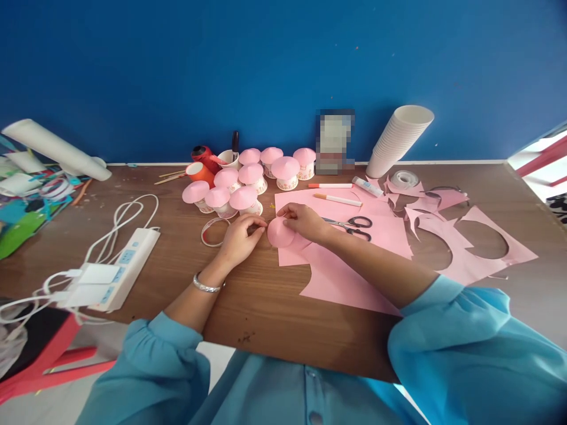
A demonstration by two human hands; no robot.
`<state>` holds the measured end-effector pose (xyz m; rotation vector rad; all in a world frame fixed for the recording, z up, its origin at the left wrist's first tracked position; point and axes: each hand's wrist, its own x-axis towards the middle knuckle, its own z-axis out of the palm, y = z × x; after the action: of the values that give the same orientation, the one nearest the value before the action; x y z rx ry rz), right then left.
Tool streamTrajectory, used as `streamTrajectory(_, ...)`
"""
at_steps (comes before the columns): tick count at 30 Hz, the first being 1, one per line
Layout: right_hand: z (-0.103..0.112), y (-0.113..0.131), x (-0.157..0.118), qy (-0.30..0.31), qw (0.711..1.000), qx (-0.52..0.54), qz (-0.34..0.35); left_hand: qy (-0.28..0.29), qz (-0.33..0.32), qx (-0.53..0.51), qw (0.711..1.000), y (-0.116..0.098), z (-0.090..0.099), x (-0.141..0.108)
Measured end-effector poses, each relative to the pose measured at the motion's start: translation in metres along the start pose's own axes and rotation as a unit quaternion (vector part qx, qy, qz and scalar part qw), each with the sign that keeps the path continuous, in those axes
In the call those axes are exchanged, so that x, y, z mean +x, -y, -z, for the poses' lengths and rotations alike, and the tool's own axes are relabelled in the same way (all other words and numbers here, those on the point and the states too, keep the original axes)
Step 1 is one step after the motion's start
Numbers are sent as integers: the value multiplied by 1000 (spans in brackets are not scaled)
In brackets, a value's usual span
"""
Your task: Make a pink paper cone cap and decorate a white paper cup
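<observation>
We see a small pink paper cone [280, 234] near the middle of the wooden table [266, 319], between the two hands. It looks shallow and nearly round, plain pale pink, with a smooth surface and a low peak, much like the pink tops on the nine small printed cups [287, 182] grouped behind it. The right hand [305, 221] grasps its upper right edge between thumb and fingers. The left hand [240, 237] has its thumb and forefinger drawn close together at the left edge; we cannot tell whether they pinch the paper or only sit beside it.

The right fingers cover part of the cone's rim, and its underside is out of our sight. We cannot make out any seam. The right hand and forearm also hide part of the pink paper sheets [349, 277] and the blade tips of the black-handled scissors [359, 228] lying on them. Just left of the left hand, a flat ring [215, 232] lies on the table, partly hidden by the hand. Against the blue wall [221, 71], a rectangular item [334, 141] is pixelated beyond reading. The power strip [130, 268] is partly covered by a white charger [95, 277].
</observation>
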<state>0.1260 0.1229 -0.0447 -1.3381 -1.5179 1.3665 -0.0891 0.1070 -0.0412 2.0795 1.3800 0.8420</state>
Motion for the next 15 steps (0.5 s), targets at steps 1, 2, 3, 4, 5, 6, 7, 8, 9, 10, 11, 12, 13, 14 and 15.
streamTrajectory(1, 2, -1, 2, -9, 1000, -10, 3, -3, -3, -2, 1000, 2, 0, 1)
streamTrajectory(2, 3, -1, 4, -17, 1000, -19, 5, -6, -3, -4, 1000, 3, -1, 2)
streamTrajectory(3, 4, -2, 5, -24, 999, -24, 6, -8, -3, -6, 1000, 3, -1, 2)
streamTrajectory(4, 5, -2, 7, -29, 999, -27, 6, -11, -1, -8, 1000, 4, -2, 1)
streamTrajectory(5, 6, -2, 8, -32, 999, -26, 6, -13, 3, -12, 1000, 3, -2, 0)
streamTrajectory(6, 6, -2, 9, -33, 999, -20, 5, -16, 9, -19, 1000, 2, -3, -2)
streamTrajectory(7, 6, -2, 10, -31, 999, -9, 4, -19, 19, -29, 999, 0, -4, -3)
streamTrajectory(8, 6, -2, 9, -25, 1000, 5, 3, -24, 33, -47, 998, -2, -4, -6)
streamTrajectory(9, 5, -1, 8, -17, 1000, 24, 1, -28, 50, -73, 996, -6, -5, -8)
streamTrajectory(10, 5, 1, 6, -8, 999, 44, -1, -33, 70, -109, 991, -9, -5, -9)
streamTrajectory(11, 5, 2, 2, 1, 998, 66, -2, -38, 88, -151, 984, -13, -5, -11)
streamTrajectory(12, 5, 4, -2, 9, 996, 87, -3, -39, 106, -197, 974, -18, -6, -12)
streamTrajectory(13, 6, 5, -8, 14, 994, 106, -2, -40, 122, -242, 962, -22, -6, -12)
streamTrajectory(14, 7, 6, -13, 17, 992, 124, 1, -39, 137, -283, 949, -26, -7, -12)
streamTrajectory(15, 8, 8, -20, 18, 990, 141, 2, -32, 152, -321, 934, -30, -7, -11)
